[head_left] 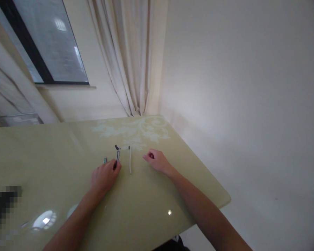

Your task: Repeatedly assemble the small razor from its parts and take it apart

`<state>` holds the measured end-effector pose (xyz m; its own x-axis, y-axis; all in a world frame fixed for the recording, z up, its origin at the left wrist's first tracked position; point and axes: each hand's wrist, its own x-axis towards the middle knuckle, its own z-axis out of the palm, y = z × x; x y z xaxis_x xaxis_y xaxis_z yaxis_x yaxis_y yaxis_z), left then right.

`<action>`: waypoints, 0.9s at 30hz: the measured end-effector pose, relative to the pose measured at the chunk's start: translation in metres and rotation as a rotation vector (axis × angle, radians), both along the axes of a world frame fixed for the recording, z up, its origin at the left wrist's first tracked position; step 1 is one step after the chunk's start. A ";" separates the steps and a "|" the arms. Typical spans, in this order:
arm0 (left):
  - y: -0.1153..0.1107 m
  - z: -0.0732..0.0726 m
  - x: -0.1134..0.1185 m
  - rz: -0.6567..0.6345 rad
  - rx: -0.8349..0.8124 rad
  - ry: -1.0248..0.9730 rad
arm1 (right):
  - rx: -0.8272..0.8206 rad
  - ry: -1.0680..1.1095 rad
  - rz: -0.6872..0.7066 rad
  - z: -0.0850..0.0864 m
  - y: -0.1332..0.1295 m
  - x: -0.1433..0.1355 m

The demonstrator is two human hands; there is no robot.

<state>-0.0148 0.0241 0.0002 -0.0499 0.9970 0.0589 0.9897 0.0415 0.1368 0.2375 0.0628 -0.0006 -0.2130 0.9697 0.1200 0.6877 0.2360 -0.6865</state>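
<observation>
My left hand (106, 174) rests near the middle of the glossy table (141, 205), its fingers closed on a thin, dark-and-clear pen-like item (118, 153) whose dark tip points away from me. Just beyond the knuckles, a small dark and teal piece (105, 160) shows, the rest of it hidden by the hand. A slim white stick with a dark end (130, 160) lies on the table between the hands, touched by neither. To its right is my right hand (156, 159), fingers curled together; whether they hold anything is too small to tell.
A pale floral pattern (146, 130) marks the table's far end. Beyond stand a curtain (131, 52) and a window (52, 42). A white wall (238, 87) runs along the right edge. At the far left is a dark, pixelated shape (2, 209).
</observation>
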 end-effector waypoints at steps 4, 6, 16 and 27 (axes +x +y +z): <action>-0.017 0.005 0.020 -0.051 0.199 -0.164 | -0.108 0.377 0.083 0.005 -0.006 -0.014; -0.026 0.005 0.035 -0.139 0.243 -0.249 | -0.199 0.553 0.151 0.008 -0.010 -0.021; -0.037 -0.004 0.051 -0.365 0.234 -0.566 | -0.258 0.980 0.196 0.009 -0.017 -0.019; -0.014 0.006 0.023 -0.234 0.171 -1.188 | -0.688 0.841 0.554 0.018 -0.023 0.002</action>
<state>0.0082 0.0096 0.0058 0.0179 0.9729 0.2303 0.2267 -0.2283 0.9468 0.2394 0.0393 0.0170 -0.7210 0.6879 -0.0832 -0.1095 -0.2316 -0.9666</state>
